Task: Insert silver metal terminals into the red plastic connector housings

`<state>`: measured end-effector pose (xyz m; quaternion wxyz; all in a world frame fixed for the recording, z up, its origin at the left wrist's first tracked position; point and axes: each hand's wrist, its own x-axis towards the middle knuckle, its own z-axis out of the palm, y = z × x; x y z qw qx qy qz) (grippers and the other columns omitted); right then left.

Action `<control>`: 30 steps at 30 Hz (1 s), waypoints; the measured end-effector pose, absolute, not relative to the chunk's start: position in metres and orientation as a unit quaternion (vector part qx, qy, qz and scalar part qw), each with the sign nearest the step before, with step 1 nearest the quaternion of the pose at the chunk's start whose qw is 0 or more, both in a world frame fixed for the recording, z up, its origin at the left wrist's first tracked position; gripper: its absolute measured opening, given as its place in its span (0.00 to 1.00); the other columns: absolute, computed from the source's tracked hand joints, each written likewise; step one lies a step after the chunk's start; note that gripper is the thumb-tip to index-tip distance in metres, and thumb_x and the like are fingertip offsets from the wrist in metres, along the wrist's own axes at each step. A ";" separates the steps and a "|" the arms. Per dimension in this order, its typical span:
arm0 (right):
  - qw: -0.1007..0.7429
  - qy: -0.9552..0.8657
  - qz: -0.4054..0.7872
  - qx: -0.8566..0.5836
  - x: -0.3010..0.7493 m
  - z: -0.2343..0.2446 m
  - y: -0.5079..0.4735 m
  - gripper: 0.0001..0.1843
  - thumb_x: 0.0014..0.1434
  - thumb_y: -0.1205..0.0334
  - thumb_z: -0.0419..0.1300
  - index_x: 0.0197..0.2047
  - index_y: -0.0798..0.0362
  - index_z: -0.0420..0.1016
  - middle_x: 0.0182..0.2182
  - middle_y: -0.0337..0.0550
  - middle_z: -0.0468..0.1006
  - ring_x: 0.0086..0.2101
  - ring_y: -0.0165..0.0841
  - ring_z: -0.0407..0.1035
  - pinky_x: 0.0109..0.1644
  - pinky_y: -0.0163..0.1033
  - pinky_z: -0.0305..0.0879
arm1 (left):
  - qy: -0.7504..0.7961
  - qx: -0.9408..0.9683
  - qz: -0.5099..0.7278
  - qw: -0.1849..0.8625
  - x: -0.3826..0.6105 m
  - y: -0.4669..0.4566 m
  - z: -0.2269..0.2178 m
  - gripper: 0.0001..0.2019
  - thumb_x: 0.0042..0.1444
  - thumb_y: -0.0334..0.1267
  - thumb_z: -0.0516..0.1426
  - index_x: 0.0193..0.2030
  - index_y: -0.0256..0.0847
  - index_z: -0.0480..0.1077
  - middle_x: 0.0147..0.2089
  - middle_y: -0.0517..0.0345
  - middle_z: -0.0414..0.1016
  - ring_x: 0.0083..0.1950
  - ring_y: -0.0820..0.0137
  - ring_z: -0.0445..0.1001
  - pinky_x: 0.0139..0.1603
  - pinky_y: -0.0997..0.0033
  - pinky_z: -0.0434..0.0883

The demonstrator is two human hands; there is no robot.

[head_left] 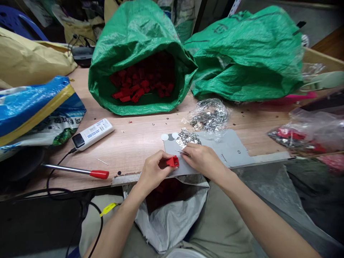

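Between the thumb and fingers of my left hand (pixel 155 169) is a small red plastic part (pixel 173 161), its hollow side facing right. My right hand (pixel 202 159) pinches a thin metal tool (pixel 182 152), which looks like tweezers; its tip points left, above the red part. Just beyond my fingers, a pile of small shiny metal pieces (pixel 187 138) lies on a grey mat (pixel 228 143). Below the table edge, an open white sack (pixel 174 222) rests in my lap with red parts inside. My right fingertips are partly hidden.
A green sack (pixel 139 32) full of red parts opens toward me; another green sack (pixel 247 57) lies to its right. A clear bag (pixel 211 114) of metal pieces sits behind the mat. On the left are a white device (pixel 94 134) and a red-tipped lever (pixel 99 174).
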<state>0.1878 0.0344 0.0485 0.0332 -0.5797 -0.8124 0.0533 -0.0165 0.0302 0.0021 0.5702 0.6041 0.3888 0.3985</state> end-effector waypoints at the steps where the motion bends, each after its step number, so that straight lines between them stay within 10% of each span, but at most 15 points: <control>1: 0.039 -0.813 0.046 -0.580 0.188 0.048 0.034 0.08 0.64 0.67 0.60 0.32 0.54 0.76 0.33 0.41 0.76 0.33 0.34 0.72 0.32 0.39 0.53 | 0.391 0.605 0.398 0.569 -0.017 0.030 0.002 0.10 0.52 0.33 0.66 0.41 0.40 0.73 0.43 0.55 0.78 0.46 0.64 0.79 0.50 0.66 0.76; 18: 0.284 -0.685 0.238 -0.628 0.196 0.043 0.031 0.11 0.61 0.57 0.57 0.32 0.54 0.73 0.29 0.42 0.73 0.30 0.33 0.65 0.35 0.36 0.57 | 0.384 0.611 0.405 0.561 -0.018 0.029 0.004 0.10 0.52 0.31 0.65 0.41 0.41 0.73 0.42 0.57 0.78 0.45 0.66 0.79 0.49 0.68 0.75; 30: 0.178 -0.602 0.422 -0.655 0.181 0.035 0.027 0.17 0.55 0.50 0.57 0.26 0.56 0.71 0.19 0.35 0.62 0.22 0.27 0.55 0.24 0.33 0.47 | 0.370 0.623 0.410 0.554 -0.018 0.030 0.003 0.09 0.53 0.32 0.65 0.41 0.40 0.73 0.43 0.55 0.78 0.45 0.66 0.79 0.48 0.68 0.75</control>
